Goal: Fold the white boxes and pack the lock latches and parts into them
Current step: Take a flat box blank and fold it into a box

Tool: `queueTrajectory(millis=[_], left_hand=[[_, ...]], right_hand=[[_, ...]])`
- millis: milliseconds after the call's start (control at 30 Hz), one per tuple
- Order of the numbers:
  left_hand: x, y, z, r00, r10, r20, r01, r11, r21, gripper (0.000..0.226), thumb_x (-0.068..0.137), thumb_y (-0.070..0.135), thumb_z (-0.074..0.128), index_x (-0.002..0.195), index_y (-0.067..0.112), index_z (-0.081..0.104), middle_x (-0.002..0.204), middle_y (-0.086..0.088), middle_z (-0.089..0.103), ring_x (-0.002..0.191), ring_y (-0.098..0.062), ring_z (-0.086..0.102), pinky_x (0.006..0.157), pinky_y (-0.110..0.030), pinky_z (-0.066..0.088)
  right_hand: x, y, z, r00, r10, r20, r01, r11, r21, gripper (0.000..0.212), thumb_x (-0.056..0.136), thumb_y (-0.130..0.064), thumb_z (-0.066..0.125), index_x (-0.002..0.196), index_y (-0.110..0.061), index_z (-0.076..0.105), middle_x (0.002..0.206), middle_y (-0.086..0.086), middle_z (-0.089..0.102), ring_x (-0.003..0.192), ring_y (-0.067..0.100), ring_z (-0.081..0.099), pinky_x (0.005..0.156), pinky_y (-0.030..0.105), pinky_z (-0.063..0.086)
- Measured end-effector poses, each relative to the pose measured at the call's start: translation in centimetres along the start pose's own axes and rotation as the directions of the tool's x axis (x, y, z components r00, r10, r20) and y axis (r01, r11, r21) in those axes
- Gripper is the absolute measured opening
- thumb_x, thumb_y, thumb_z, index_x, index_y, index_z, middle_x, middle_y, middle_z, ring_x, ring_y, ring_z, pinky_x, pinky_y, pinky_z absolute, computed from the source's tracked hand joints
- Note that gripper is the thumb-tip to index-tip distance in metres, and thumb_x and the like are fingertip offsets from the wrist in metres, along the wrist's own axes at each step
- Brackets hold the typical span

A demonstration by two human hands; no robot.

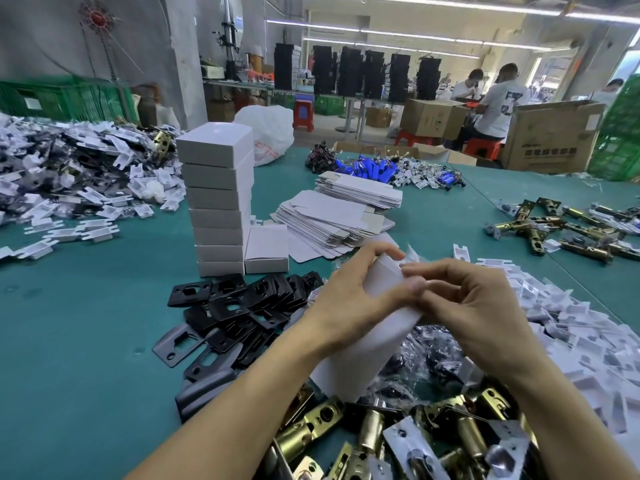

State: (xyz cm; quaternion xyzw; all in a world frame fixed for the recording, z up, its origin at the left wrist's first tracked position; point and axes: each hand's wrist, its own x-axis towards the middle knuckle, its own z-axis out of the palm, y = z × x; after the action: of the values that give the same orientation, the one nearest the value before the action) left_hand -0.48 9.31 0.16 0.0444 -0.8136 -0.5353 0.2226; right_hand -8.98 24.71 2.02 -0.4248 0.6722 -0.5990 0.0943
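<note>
Factory packing floor: green bench (86, 323) heaped with brass latches (374, 434), black plates (235, 306), stacked white boxes (218, 202); cartons (550, 136), seated workers (498, 102) behind

A teal table (69, 306) spreads under the grip. Far beyond the grip and left of it stands a grey concrete pillar (183, 57). Beyond and right of it, long ceiling tube lights (311, 25) shine above red stools (303, 114) and brown cartons (550, 136).

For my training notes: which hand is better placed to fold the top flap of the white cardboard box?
Probably the right hand: its fingertips pinch the flap's edge, while the left hand grips the white cardboard box.
</note>
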Motion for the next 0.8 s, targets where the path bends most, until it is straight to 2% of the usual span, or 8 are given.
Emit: queueTrajectory(millis=[100,200,267,400,500,600,700,800], left_hand=[[-0.2,-0.1,0.0,0.999,0.009,0.047,-0.014,0.995,0.095,0.075,0.051,0.063,0.085,0.111,0.051,0.041,0.111,0.013,0.058,0.099,-0.009,0.060,0.084,-0.032,0.055],[-0.4,0.0,0.1,0.996,0.064,0.065,-0.076,0.978,0.196,0.091,0.051,0.046,0.094,0.116,0.048,0.029,0.114,0.010,0.055,0.102,-0.015,0.059,0.082,-0.042,0.056],[-0.4,0.0,0.3,0.996,0.081,0.027,-0.085,0.978,0.192,0.086,0.054,0.038,0.092,0.113,0.043,0.028,0.109,0.006,0.057,0.096,-0.015,0.060,0.075,-0.040,0.057],[-0.5,-0.1,0.5,0.995,0.088,-0.038,-0.078,0.973,0.216,0.073,0.057,0.036,0.085,0.102,0.038,0.027,0.097,0.011,0.053,0.083,-0.004,0.055,0.059,-0.023,0.047],[-0.5,0.1,0.6,0.995,0.080,-0.053,-0.068,0.977,0.203,0.071,0.060,0.034,0.083,0.102,0.036,0.026,0.095,0.006,0.053,0.079,-0.011,0.055,0.062,-0.034,0.052],[-0.7,0.7,0.6,0.987,0.109,-0.122,-0.076,0.967,0.245,0.067,0.059,0.040,0.074,0.104,0.037,0.024,0.089,0.007,0.052,0.073,-0.017,0.057,0.058,-0.042,0.052],[-0.9,1.3,0.3,0.975,0.178,-0.132,-0.134,0.948,0.289,0.066,0.058,0.041,0.072,0.107,0.037,0.029,0.092,0.009,0.052,0.072,-0.017,0.060,0.057,-0.044,0.052],[-0.9,1.5,0.2,0.969,0.217,-0.121,-0.166,0.928,0.332,0.067,0.060,0.037,0.076,0.112,0.034,0.034,0.099,0.007,0.053,0.077,-0.017,0.061,0.059,-0.043,0.054]], right_hand=[[0.1,-0.1,-0.4,0.999,0.042,0.011,-0.042,0.999,-0.011,0.023,0.072,-0.024,0.077,0.094,-0.025,0.075,0.096,0.000,0.077,0.085,0.021,0.075,0.069,0.036,0.062],[0.1,-0.1,-0.1,0.999,0.033,0.011,-0.031,0.993,-0.112,0.028,0.084,-0.007,0.074,0.101,-0.029,0.072,0.102,-0.004,0.075,0.084,0.021,0.073,0.074,0.045,0.061],[0.1,-0.2,0.2,1.000,0.015,0.019,-0.012,0.986,-0.164,0.038,0.086,-0.005,0.072,0.107,-0.036,0.070,0.103,-0.011,0.075,0.087,0.014,0.072,0.078,0.040,0.061],[0.2,-0.1,0.4,1.000,-0.006,0.024,0.010,0.987,-0.161,0.037,0.086,-0.003,0.071,0.105,-0.035,0.072,0.102,-0.011,0.076,0.094,0.009,0.072,0.085,0.036,0.058],[0.2,-0.3,0.5,0.999,-0.001,0.042,0.006,0.992,-0.129,0.037,0.088,-0.006,0.070,0.105,-0.038,0.072,0.099,-0.010,0.077,0.088,0.010,0.073,0.077,0.031,0.058],[0.1,-0.5,0.6,0.998,0.012,0.067,-0.008,0.998,-0.056,0.036,0.091,-0.009,0.067,0.112,-0.038,0.071,0.099,-0.002,0.077,0.088,0.032,0.074,0.075,0.050,0.060],[0.1,-1.1,0.4,0.995,0.026,0.092,-0.023,0.999,-0.028,0.035,0.090,-0.018,0.065,0.114,-0.042,0.072,0.095,0.017,0.075,0.096,0.051,0.064,0.082,0.068,0.050],[0.0,-1.8,0.2,0.994,-0.012,0.106,0.013,1.000,-0.013,0.034,0.086,-0.021,0.064,0.112,-0.042,0.071,0.097,0.003,0.077,0.094,0.031,0.073,0.086,0.049,0.057]])
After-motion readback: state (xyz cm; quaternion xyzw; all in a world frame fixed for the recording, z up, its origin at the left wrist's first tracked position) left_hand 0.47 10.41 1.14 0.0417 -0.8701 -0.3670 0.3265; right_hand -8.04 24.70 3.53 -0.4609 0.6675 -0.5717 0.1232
